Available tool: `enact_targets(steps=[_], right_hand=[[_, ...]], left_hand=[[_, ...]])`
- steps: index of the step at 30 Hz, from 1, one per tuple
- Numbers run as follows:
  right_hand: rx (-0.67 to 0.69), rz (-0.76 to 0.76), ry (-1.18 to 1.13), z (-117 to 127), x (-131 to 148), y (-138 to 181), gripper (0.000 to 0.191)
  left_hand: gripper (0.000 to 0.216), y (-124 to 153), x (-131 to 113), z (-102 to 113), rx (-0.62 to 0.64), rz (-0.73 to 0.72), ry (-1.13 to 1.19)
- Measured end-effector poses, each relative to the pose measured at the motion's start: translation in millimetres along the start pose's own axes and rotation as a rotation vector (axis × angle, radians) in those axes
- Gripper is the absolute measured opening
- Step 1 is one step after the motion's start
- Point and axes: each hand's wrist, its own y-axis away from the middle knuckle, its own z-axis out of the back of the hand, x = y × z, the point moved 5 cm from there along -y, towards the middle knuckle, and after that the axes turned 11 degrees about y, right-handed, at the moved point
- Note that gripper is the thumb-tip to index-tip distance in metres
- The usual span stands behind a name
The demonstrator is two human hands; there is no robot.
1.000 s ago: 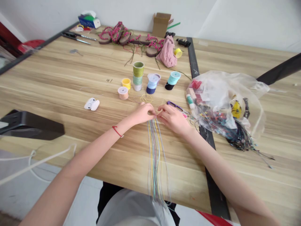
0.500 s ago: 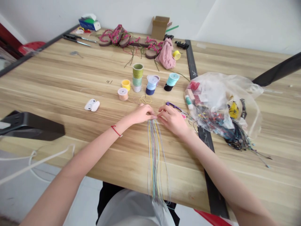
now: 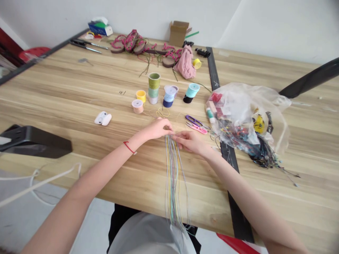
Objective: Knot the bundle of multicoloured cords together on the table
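So, left to right: a white plastic case (image 3: 102, 118) is lying on the wooden table (image 3: 60, 106), well left of the hands. Behind the hands, a row of thread spools is set out: peach spool (image 3: 137, 107), yellow spool (image 3: 141, 95), green stack (image 3: 153, 84), blue spool (image 3: 168, 96), turquoise-and-black spool (image 3: 191, 93). A loose yellow thread loop (image 3: 162, 113) is left just below the row.

Left hand (image 3: 159, 128) is held low over the wood, fingers curled closed toward the top of the thread bundle (image 3: 172, 180), a red string (image 3: 129, 148) tied at the wrist. Whether strands are pinched cannot be told; contact is hidden by the fingers.

Bundle is thin multicoloured cords, top end gathered between both hands, laid toward the person and run over the table's front edge, ends hanging down.

Right hand (image 3: 189, 141) is kept flatter, half open, fingertips (image 3: 177, 136) right at the strands; no firm grip can be confirmed.

Further right, purple-handled scissors (image 3: 194, 120) and pink snips (image 3: 196, 128) are lying side by side, then a clear plastic bag (image 3: 246, 118) stuffed with mixed craft items.
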Motion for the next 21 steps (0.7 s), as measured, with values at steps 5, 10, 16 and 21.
enact_targets(steps=[5,10,16,21], right_hand=[[-0.07,0.063,0.062,3,5,-5,0.045],[-0.058,0.088,-0.007,2,5,-2,0.033],[-0.071,0.053,-0.078,1,2,-1,0.025],[-0.06,0.002,-0.118,-1,-6,-2,0.031]], left_hand=[[0.005,0,0,-3,0.032,-0.005,0.047],[0.007,4,-2,-6,0.059,-0.011,0.06],[0.009,3,0,-8,0.041,0.007,0.091],[0.018,-1,7,-6,0.091,0.042,0.162]])
